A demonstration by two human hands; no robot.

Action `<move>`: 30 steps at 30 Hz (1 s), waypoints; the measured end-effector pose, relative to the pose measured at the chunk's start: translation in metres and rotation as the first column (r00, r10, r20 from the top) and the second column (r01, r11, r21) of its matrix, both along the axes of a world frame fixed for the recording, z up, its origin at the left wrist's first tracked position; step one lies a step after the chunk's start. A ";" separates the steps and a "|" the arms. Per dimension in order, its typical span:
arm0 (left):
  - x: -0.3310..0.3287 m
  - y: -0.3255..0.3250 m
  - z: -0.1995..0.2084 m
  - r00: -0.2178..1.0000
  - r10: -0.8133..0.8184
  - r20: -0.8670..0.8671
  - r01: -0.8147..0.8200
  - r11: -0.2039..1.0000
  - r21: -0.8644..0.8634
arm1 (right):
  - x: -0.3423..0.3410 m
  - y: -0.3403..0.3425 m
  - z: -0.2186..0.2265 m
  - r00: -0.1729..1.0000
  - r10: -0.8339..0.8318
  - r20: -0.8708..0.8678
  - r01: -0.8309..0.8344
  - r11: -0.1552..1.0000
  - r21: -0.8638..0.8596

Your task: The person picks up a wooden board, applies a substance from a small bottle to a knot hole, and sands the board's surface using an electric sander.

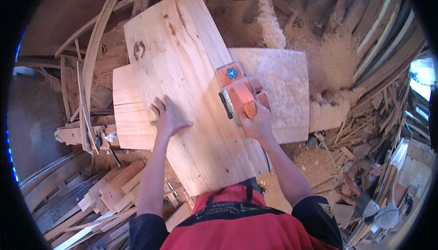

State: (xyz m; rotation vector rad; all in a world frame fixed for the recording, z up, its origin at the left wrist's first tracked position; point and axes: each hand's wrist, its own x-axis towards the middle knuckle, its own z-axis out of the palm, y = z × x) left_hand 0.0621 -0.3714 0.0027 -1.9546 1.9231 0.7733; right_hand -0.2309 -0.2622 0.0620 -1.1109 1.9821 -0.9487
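Observation:
A wide panel of pale boards (178, 54), with a dark knot and brown streaks, lies at a slant in front of me. Its near end reaches my waist. My left hand (168, 120) rests on its face with the fingers spread. An orange-red electric planer (235, 90) sits on the panel's right side, overhanging the right edge. My right hand (260, 123) is wrapped round its rear handle. Under the slanted panel, a second pale wood panel (285, 90) lies crosswise and shows on both sides; its right part is dusted with shavings.
Wood offcuts (116, 188) are piled at the lower left, beside a dark-handled tool (113, 153). Scrap strips (369, 136) and long leaning boards (383, 40) fill the right. Sawdust (337, 63) heaps beyond the panels. Another person (378, 211) is at the lower right.

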 end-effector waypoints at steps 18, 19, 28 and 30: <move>0.005 -0.003 -0.007 0.999 0.031 -0.037 -0.031 0.999 0.016 | -0.003 -0.461 -0.066 0.964 -0.034 -0.265 -0.034 0.968 -0.249; 0.005 0.000 -0.009 0.999 0.007 -0.041 -0.007 1.000 -0.008 | -0.004 -0.486 -0.071 0.963 -0.063 -0.262 -0.006 0.967 -0.254; 0.009 -0.005 -0.006 0.999 -0.044 -0.026 0.043 0.998 -0.043 | -0.019 -0.496 -0.055 0.942 0.144 -0.302 -0.200 0.966 -0.163; 0.011 0.004 -0.003 1.000 -0.020 -0.023 0.019 0.999 -0.028 | -0.006 -0.418 -0.045 0.931 0.218 -0.294 -0.253 0.963 -0.089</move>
